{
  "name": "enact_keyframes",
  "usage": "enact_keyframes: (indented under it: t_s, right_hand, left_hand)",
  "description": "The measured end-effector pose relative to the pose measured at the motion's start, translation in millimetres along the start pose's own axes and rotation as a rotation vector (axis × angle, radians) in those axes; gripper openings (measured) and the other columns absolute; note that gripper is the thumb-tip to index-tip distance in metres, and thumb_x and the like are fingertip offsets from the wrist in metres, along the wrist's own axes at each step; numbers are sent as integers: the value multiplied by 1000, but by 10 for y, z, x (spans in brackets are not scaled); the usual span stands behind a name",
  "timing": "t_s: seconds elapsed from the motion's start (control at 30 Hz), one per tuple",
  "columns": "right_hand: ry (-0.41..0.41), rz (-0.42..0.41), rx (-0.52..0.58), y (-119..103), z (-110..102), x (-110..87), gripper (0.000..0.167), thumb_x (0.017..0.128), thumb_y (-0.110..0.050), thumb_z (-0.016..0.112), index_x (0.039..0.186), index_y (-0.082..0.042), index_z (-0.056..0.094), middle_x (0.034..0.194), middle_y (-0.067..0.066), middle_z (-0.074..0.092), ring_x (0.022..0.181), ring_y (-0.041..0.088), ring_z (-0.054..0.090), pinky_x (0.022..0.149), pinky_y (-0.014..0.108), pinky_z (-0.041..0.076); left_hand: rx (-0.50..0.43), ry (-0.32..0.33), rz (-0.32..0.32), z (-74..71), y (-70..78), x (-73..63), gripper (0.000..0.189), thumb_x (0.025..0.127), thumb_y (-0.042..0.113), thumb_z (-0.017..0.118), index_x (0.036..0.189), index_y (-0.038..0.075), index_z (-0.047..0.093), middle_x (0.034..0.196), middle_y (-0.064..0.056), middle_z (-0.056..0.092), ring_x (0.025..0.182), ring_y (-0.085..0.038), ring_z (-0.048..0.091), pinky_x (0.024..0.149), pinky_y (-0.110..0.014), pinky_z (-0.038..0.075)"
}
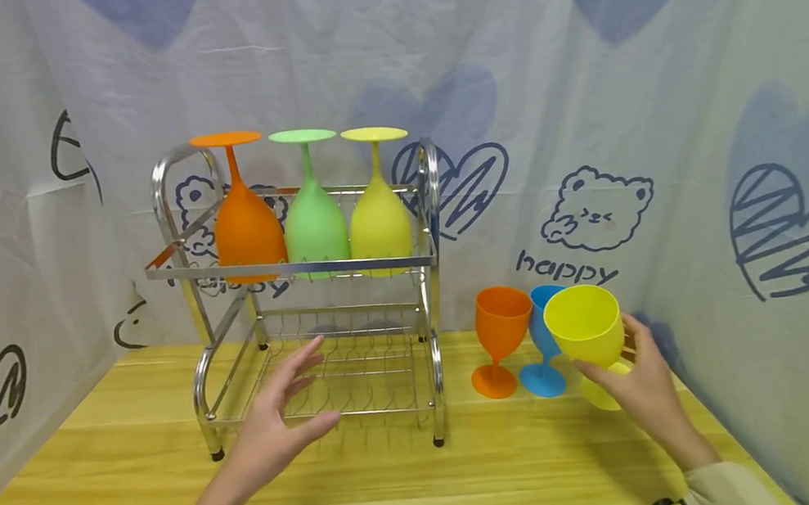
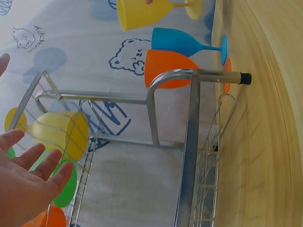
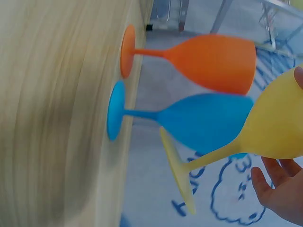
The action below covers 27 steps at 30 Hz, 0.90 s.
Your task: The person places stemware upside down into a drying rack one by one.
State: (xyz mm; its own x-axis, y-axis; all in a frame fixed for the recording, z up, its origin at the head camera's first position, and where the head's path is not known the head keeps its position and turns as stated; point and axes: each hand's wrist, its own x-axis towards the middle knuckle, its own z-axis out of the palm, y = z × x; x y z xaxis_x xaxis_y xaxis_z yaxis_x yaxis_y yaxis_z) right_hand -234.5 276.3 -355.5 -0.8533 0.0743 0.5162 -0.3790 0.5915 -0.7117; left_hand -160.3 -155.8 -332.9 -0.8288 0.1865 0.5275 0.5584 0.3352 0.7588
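Head view: wooden table (image 1: 428, 480) ringed by a printed cloth backdrop (image 1: 654, 94), at its back a two-tier chrome dish rack (image 1: 302, 267). Upside down on the rack's upper shelf, three goblets in a row: orange inverted goblet (image 1: 246, 220), green inverted goblet (image 1: 312, 213), yellow-green inverted goblet (image 1: 379, 210), feet up, bowls touching or nearly so. Lower shelf bare wire. Just right of the rack, upright on the table, an orange goblet (image 1: 500, 337) and a blue goblet (image 1: 543, 353) side by side, the blue partly hidden behind the yellow goblet (image 1: 586, 328). Yellow goblet tilted toward the camera, foot lifted clear of the wood in the right wrist view, close to the blue one but apart from it. Right hand (image 1: 645, 396) cupped under and behind the bowl, fingers curled round its lower part near the stem. Left hand (image 1: 275, 426) hovering in front of the rack's lower shelf, fingers spread and straight, touching nothing. Judging by the matte, opaque look: probably plastic or silicone, light, not brittle, perhaps slightly yielding at the rim. Safest hold low on the bowl or at the stem, since top-heavy and easily tipped
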Motion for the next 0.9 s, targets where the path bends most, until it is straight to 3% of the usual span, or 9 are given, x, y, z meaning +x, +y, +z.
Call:
enact_keyframes:
  t_s: [0.27, 0.47, 0.63, 0.9]
  right_hand:
    - [-27, -196, -67, -139, 121, -76, 84, 69, -5, 86, 139, 2, 40, 128, 21, 48, 109, 31, 49, 87, 48, 44]
    - [-66, -278, -82, -265, 218, -140, 87, 64, -3, 88, 138, 1, 43, 122, 20, 50, 105, 31, 49, 85, 55, 46]
    - [-109, -325, -93, -386, 293, -210, 89, 61, -4, 91, 137, 0, 44, 121, 17, 52, 102, 27, 51, 82, 54, 49]
    - [-161, -436, -140, -540, 415, -275, 89, 59, -12, 94, 135, -5, 49, 122, 15, 53, 105, 32, 54, 83, 55, 53]
  left_hand:
    - [35, -7, 49, 180, 18, 98, 79, 80, 12, 78, 149, 15, 38, 147, -6, 41, 129, -28, 43, 105, -47, 39]
    - [-7, -34, 71, 329, 36, 172, 85, 75, 12, 82, 148, 12, 38, 149, -7, 38, 130, -29, 41, 105, -47, 38]
    - [-43, -73, 99, 467, 50, 215, 89, 72, 14, 85, 147, 10, 38, 150, -8, 38, 130, -32, 41, 105, -45, 40]
    - [-68, -138, 72, 660, 71, 294, 89, 72, 17, 86, 148, 13, 38, 150, -8, 37, 130, -32, 41, 104, -51, 38]
